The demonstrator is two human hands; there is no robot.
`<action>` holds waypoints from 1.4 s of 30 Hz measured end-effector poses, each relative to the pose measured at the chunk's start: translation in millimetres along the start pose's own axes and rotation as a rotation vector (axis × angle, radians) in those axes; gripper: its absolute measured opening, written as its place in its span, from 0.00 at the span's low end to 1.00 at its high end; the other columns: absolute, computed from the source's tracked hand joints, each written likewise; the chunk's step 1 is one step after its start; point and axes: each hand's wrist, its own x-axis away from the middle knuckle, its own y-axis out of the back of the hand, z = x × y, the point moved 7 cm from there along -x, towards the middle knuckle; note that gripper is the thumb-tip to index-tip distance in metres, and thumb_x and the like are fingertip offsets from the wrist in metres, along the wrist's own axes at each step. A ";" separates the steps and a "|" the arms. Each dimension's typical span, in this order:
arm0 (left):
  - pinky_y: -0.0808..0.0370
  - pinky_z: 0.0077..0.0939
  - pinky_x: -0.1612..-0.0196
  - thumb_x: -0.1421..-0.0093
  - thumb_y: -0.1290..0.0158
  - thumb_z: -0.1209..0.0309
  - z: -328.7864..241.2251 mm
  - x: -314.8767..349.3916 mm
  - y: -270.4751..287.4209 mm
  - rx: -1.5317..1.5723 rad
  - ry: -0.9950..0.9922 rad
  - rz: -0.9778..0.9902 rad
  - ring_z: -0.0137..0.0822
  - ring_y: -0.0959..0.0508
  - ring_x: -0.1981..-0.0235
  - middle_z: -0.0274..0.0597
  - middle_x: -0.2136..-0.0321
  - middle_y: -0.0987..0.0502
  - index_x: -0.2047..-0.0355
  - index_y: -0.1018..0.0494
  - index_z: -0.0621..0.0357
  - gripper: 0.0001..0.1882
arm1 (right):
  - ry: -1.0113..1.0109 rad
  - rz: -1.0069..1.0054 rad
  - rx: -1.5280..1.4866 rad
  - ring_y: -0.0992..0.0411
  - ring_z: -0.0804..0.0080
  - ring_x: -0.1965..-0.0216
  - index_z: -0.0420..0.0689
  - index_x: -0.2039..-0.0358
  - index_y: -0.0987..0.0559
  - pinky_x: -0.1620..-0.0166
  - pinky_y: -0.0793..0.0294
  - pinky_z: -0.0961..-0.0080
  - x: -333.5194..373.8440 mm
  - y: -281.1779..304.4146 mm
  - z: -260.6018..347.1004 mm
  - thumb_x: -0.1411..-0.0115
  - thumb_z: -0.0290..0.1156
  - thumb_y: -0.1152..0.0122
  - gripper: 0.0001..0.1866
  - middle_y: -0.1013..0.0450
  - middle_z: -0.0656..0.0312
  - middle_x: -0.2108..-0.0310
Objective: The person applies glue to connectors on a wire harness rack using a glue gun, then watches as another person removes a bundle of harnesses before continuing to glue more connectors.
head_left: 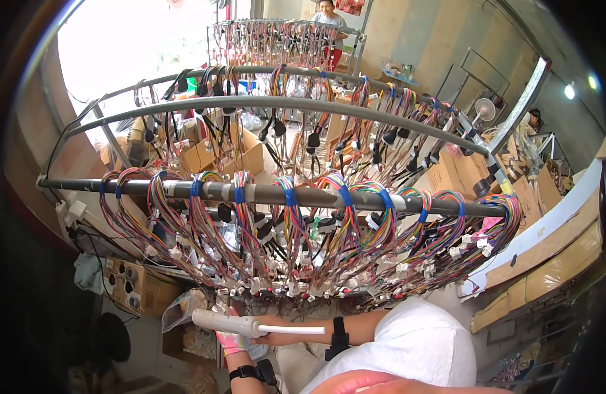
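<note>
At the lower middle, a pale hot glue gun (224, 322) lies across my view with a white glue stick (293, 329) jutting from its back end toward the right. My right hand (271, 338) is closed just under its rear, and its handle is hidden. My left hand (232, 342), in a pink and white glove, is behind and below the gun body. The gun covers most of its fingers, so whether they hold anything cannot be made out. Just beyond both hands hang the lower ends of wire harnesses (240, 223) with white connectors.
Bundles tied with blue tape hang from a curved grey metal rail (303, 195), with more rails behind. Cardboard boxes (457, 174) stand at the right. A plastic bag (183, 308) and an open carton (188, 343) are left of my hands. A person (329, 26) stands far back.
</note>
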 end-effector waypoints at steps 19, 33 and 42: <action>0.32 0.38 0.45 0.36 0.60 0.70 30.2 22.6 -41.7 1.970 0.568 -0.025 0.39 0.35 0.46 0.47 0.47 0.35 0.46 0.41 0.60 0.18 | 0.004 -0.015 -0.037 0.29 0.63 0.55 0.41 0.49 0.34 0.53 0.32 0.70 1.7 -5.4 3.7 0.49 0.33 0.36 0.27 0.28 0.53 0.57; 0.28 0.36 0.49 0.39 0.54 0.74 24.0 11.5 -13.8 1.048 0.390 0.034 0.38 0.32 0.50 0.47 0.52 0.32 0.50 0.38 0.61 0.16 | 0.029 -0.042 0.008 0.29 0.62 0.57 0.41 0.50 0.33 0.54 0.32 0.71 0.9 -7.4 9.3 0.49 0.32 0.37 0.26 0.28 0.51 0.59; 0.27 0.34 0.51 0.39 0.53 0.74 22.3 7.3 -17.0 1.168 0.421 -0.025 0.37 0.32 0.51 0.46 0.52 0.33 0.50 0.38 0.62 0.17 | -0.017 -0.028 0.036 0.29 0.61 0.56 0.42 0.49 0.33 0.53 0.32 0.70 -0.7 -5.6 2.5 0.50 0.33 0.36 0.27 0.28 0.51 0.58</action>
